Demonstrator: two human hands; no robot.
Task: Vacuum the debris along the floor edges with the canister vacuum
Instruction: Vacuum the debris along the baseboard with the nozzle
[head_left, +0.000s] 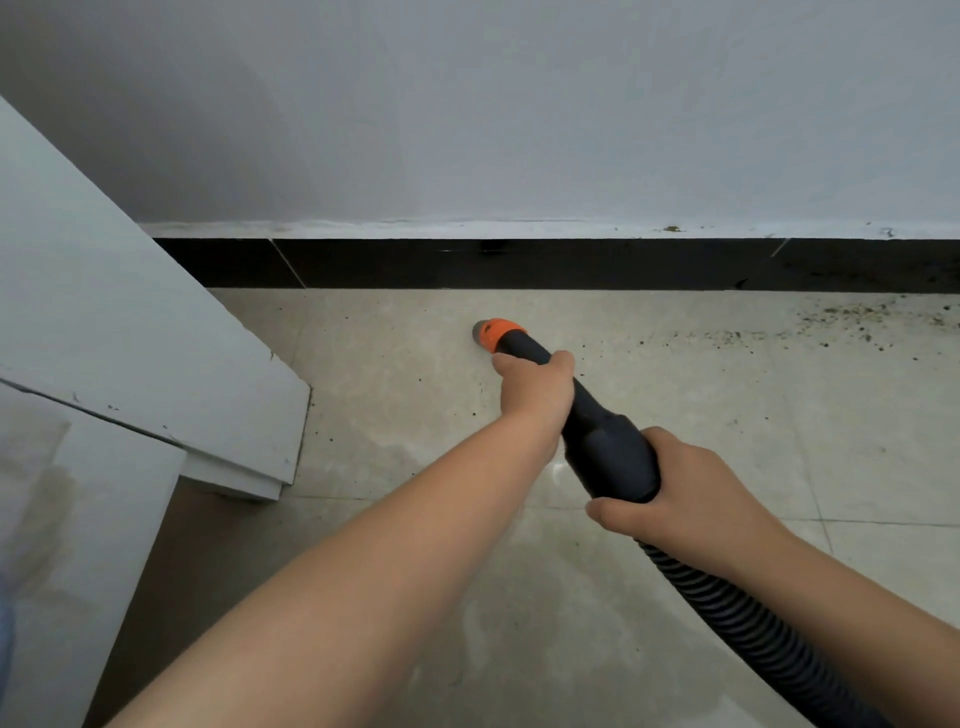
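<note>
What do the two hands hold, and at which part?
Both grip the vacuum nozzle: left hand just behind the orange tip, right hand at its thick rear end.

Left arm stretched forward, left hand (537, 387) curled in a grip far ahead, right hand (685, 488) wrapped in a grip nearer, forearms bare

No text, label, brand, number or sign can be read anywhere in the view.
</note>
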